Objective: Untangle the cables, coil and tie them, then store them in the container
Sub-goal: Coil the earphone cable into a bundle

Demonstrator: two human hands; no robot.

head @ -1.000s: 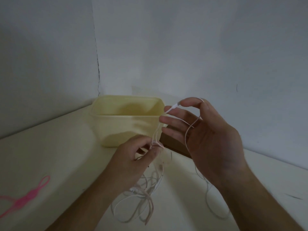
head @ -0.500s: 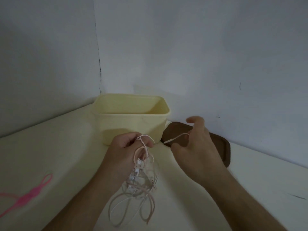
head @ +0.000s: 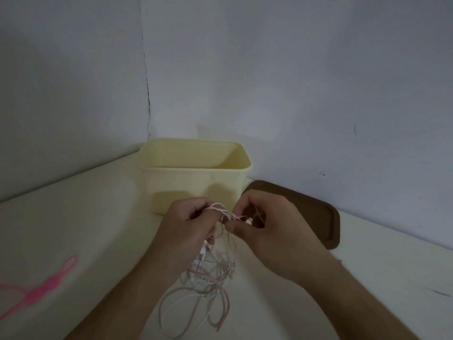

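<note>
Pinching the tangled cables above the desk, left hand and right hand meet before the container. No legible writing.

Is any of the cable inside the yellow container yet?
No, the cable hangs bunched between the left hand and right hand, in front of the yellow container.

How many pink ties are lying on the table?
1. A single pink tie lies flat at the table's left edge, apart from both hands. More could be hidden outside the picture.
</note>
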